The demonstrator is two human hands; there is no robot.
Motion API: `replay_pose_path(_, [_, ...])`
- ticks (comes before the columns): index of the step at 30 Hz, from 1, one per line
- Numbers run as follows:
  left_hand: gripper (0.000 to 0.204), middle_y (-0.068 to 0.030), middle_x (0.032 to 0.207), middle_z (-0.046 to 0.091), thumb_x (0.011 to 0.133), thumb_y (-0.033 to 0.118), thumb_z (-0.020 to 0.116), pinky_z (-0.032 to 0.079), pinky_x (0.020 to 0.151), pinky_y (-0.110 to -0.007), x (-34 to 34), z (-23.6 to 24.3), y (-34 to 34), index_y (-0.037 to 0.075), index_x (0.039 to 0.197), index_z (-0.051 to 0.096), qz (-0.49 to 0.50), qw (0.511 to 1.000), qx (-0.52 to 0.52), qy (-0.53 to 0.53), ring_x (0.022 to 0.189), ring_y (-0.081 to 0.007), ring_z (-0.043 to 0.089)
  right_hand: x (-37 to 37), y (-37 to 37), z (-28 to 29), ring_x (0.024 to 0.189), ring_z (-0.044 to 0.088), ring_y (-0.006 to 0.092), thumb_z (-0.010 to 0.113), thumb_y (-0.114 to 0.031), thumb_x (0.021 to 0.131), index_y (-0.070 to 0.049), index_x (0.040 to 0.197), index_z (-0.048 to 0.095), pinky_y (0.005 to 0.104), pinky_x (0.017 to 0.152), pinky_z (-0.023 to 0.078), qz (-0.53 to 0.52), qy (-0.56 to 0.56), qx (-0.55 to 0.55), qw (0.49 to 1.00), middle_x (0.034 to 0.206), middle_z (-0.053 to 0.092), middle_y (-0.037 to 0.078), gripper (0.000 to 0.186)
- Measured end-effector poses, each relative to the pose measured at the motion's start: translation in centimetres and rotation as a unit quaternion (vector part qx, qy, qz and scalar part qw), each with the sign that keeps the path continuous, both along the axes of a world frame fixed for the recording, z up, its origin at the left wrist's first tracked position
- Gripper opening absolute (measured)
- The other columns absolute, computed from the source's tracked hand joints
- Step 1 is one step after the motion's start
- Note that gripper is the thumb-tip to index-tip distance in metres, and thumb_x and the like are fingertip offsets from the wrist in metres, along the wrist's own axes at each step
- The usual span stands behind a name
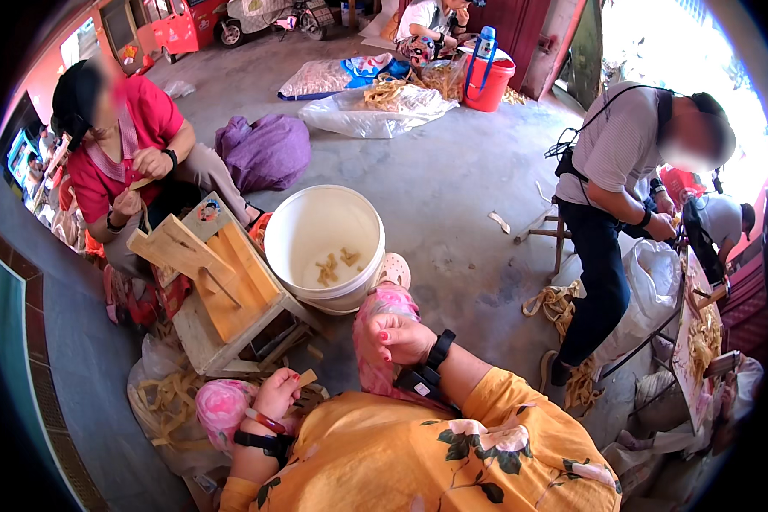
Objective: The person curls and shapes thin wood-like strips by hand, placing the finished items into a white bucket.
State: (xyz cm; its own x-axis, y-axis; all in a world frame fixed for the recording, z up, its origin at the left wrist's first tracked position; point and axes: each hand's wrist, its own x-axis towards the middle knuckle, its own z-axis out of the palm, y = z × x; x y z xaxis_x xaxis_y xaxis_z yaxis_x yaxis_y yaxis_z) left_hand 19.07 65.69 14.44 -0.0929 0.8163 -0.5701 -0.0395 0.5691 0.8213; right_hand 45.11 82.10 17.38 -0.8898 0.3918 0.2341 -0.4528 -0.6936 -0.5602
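Note:
My left hand (277,394) is low at the centre-left, pinching a short, flat tan strip (305,378) beside my pink-covered left knee. My right hand (397,340) is curled closed above my other pink-covered leg; whatever is in its fingers, if anything, is hidden. Beyond my hands stands a white bucket (322,235) with a few small tan pieces (327,271) at the bottom. To its left is a wooden stand (213,294) with angled boards. A bag of tan strips (162,392) lies at the lower left.
A person in red (111,162) sits at left, handling a strip. Another person (623,154) bends over work at right, near loose strips (563,303) and a white sack (640,294). A purple sack (260,154), clear bag (375,111), red bucket (486,85) and third person (422,30) are farther back.

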Motion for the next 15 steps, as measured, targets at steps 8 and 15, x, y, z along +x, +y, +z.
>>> replay_pose_path(8, [0.012,0.0035,0.068,0.053,0.097,0.016,0.049,0.035,0.049,-0.017,0.12,-0.22,0.02,0.01,0.091,0.056,0.006,1.0,-0.008,-0.009,0.055,-0.0032,0.045,-0.01,-0.1,0.18,0.057,0.048,0.0137,0.062,-0.027,0.091,-0.008,0.072,0.053,0.027,0.056,0.037,-0.001,-0.007,0.013,1.0,0.061,0.053,0.001,0.028])
replay_pose_path(15, [0.011,0.0031,0.067,0.053,0.097,0.018,0.051,0.035,0.05,-0.018,0.21,-0.28,0.14,0.01,0.091,0.056,0.003,1.0,0.005,-0.006,0.055,-0.0042,0.046,0.34,0.06,0.05,0.056,0.047,0.0146,0.065,-0.025,0.089,-0.008,0.072,0.054,0.0282,0.055,0.037,0.005,-0.007,0.039,0.999,0.06,0.053,0.001,0.026])
